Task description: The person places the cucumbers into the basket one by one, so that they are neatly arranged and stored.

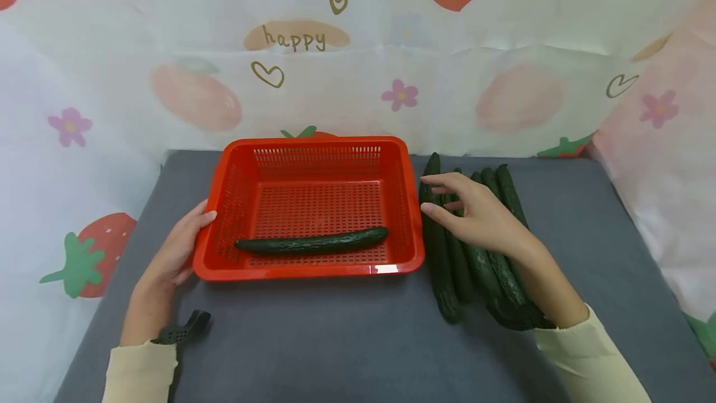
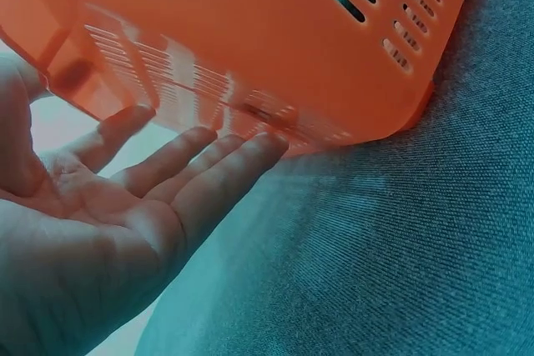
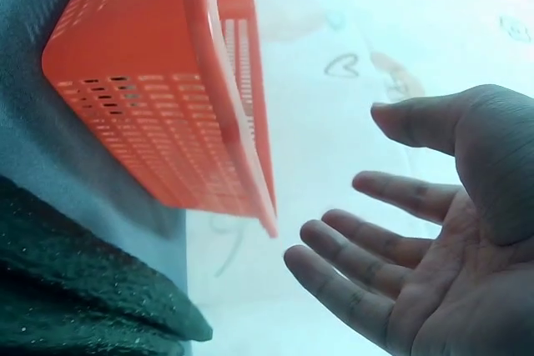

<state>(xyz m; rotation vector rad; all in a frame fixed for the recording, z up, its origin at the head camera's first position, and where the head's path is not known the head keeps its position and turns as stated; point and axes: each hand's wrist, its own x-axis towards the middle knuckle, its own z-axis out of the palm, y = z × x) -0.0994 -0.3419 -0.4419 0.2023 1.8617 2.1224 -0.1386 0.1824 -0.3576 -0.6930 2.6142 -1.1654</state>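
Cucumbers (image 1: 483, 272), five of them side by side, lie on the gray cloth (image 1: 313, 341) just to the right of a red plastic basket (image 1: 313, 272), their long sides running from the far edge of the table toward the person. The right hand (image 1: 481, 213) hangs over this row, its fingers and thumb parted and holding nothing; in the head view it covers the middle of several cucumbers, while its fingertips point toward the basket's right rim. From the right wrist, a gap shows between those fingers and the basket, and the dark green, bumpy ends of cucumbers lie off to one side, apart from the hand. The left hand (image 1: 181, 244) grips the basket at its left side, with the thumb laid over the rim and the other fingers reaching beneath it along the slotted outer wall; whether every fingertip touches the plastic cannot be told. Inside the basket, a single cucumber (image 1: 313, 243) rests crosswise on the perforated floor, near the front wall and well apart from both hands. Black straps circle both wrists, just beyond pale cream sleeves (image 1: 140, 369). Behind the table hangs a white backdrop (image 1: 358, 79) printed with strawberries, pink flowers, outlined hearts and the word "happy".
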